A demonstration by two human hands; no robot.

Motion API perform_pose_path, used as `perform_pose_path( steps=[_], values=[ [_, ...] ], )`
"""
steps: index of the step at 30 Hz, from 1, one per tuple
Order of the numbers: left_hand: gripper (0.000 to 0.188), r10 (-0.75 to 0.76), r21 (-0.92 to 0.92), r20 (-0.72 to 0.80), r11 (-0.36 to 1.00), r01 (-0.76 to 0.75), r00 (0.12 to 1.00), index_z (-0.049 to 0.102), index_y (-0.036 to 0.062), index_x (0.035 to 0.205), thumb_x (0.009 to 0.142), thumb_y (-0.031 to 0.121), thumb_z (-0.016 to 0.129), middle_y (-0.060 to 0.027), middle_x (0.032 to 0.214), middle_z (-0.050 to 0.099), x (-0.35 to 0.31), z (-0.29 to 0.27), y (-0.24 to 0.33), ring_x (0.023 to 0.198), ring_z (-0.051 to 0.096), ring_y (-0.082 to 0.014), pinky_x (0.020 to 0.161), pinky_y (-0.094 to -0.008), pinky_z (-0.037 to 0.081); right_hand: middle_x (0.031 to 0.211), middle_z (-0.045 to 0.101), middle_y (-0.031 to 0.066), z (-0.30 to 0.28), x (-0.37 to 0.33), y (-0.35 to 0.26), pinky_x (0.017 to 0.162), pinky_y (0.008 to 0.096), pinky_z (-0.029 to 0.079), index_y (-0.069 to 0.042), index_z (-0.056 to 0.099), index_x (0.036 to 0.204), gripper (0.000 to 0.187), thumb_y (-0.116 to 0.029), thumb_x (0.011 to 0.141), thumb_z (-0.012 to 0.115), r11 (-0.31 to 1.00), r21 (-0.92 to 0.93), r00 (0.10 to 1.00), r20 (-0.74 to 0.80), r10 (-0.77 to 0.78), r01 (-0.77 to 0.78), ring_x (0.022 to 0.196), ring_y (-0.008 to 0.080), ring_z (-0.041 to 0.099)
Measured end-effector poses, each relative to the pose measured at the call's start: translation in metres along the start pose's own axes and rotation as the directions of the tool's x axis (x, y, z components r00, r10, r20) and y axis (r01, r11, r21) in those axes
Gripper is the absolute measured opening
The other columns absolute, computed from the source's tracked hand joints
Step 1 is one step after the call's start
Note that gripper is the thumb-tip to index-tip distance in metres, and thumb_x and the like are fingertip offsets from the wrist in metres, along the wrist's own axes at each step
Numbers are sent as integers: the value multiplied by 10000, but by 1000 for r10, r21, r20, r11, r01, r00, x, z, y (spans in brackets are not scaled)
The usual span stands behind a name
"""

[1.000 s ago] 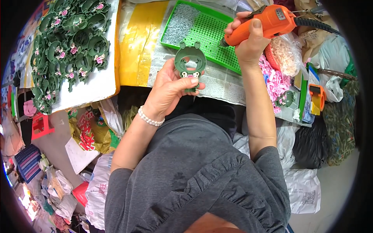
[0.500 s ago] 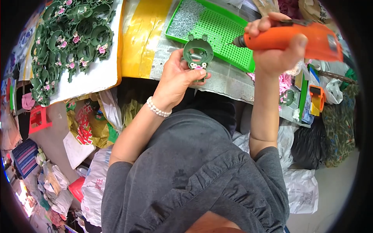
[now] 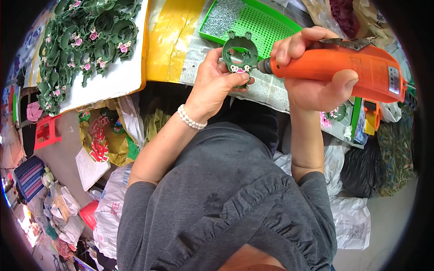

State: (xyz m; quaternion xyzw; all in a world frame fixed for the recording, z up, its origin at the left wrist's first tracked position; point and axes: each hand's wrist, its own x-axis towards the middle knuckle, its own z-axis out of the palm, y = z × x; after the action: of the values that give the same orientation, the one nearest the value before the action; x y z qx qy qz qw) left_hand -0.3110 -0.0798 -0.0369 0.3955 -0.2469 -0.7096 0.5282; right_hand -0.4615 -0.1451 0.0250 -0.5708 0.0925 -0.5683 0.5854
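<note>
Pinched between the thumb and fingers of my left hand (image 3: 217,81) is a dark green plastic ring-shaped part (image 3: 241,47) with small pink and cream pieces at its lower end. My right hand (image 3: 312,77) grips an orange electric screwdriver (image 3: 339,67), its tip pointing left. That tip is at the lower right of the green part, by the pink and cream pieces; whether it touches cannot be made out. Beyond both hands lies a bright green perforated tray (image 3: 266,34), with many small silvery screws (image 3: 221,17) heaped at its left end.
Many similar green parts with pink pieces (image 3: 92,38) are piled on a white board (image 3: 115,81) at the far left. Yellow tape (image 3: 167,40) covers part of the table. At the right sit a tape dispenser (image 3: 373,115) and a black bag (image 3: 361,169). A red stool (image 3: 46,133) stands left.
The screwdriver has come left and nearer to me, its tip now beside the green part instead of over the tray. My left hand with the part has shifted slightly right in the picture.
</note>
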Motion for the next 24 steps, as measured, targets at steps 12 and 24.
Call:
perform_pose_path(
  steps=[12,24],
  values=[
    [450,36,32,-26,999,-35,999,399,90,1171,789,-39,599,-86,1007,613,-1,4,-2,846,649,-215,690,-308,535,808,545,67,-4,-7,14,679,368,426,-11,501,1083,787,-725,754,450,998,-26,997,-53,52,-54,687,199,529],
    [475,55,-39,-40,998,-56,998,398,73,1172,767,-76,598,-114,992,607,-6,5,-6,818,656,-235,675,-317,541,805,534,84,1,-11,9,645,361,424,11,490,1060,802,-713,718,529,997,33,994,80,68,-71,687,209,529]
  ],
)
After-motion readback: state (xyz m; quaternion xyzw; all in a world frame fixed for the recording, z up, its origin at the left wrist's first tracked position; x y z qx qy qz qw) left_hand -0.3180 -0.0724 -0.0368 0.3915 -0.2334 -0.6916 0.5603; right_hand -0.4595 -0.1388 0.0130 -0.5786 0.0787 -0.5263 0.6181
